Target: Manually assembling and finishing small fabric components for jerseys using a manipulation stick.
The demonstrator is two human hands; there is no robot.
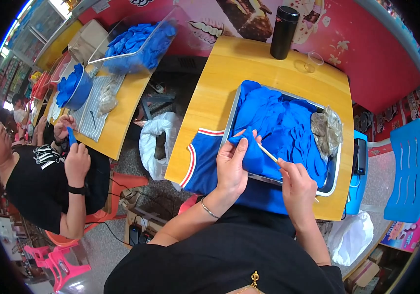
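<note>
Pinched between the thumb and fingers of my left hand (233,169) is a blue fabric piece (253,160), held above the near left part of a metal tray (336,179). My right hand (299,185) grips a thin pale wooden stick (268,153), whose tip meets the fabric piece. Many overlapping blue fabric pieces (283,115) fill the tray. A crumpled clear plastic bag (326,132) with greyish contents rests at the tray's right side. Under the tray's left edge lies a blue garment (202,159) with red and white trim.
A black bottle (284,33) and a clear cup (314,60) stand at the far side of the wooden table (210,93). At left, a co-worker (38,181) handles blue fabric beside a clear bin (136,46) and a blue bucket (78,90). A blue chair (408,171) stands right.
</note>
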